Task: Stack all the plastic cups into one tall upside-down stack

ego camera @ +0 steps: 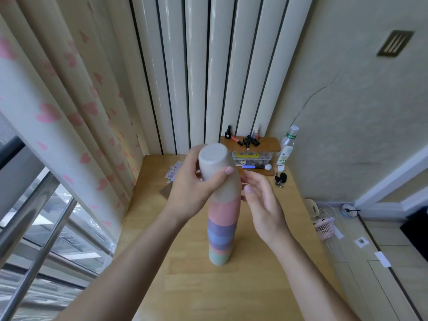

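A tall upside-down stack of plastic cups [222, 230] stands on the wooden table [254, 274]. Its bands run green at the bottom, then pink, purple, blue and pink, with beige cups on top. My left hand [192, 181] is wrapped around the top beige cup [214, 162], thumb across its front. My right hand [259, 200] hovers just right of the stack's upper part with fingers spread, holding nothing.
A small wooden shelf [271, 142] with nail polish bottles, a clear box and a brush stands at the table's back edge. A plastic bottle [288, 140] and keys [280, 178] lie at back right. Stickers [172, 173] lie back left. Curtain and window rails are at left.
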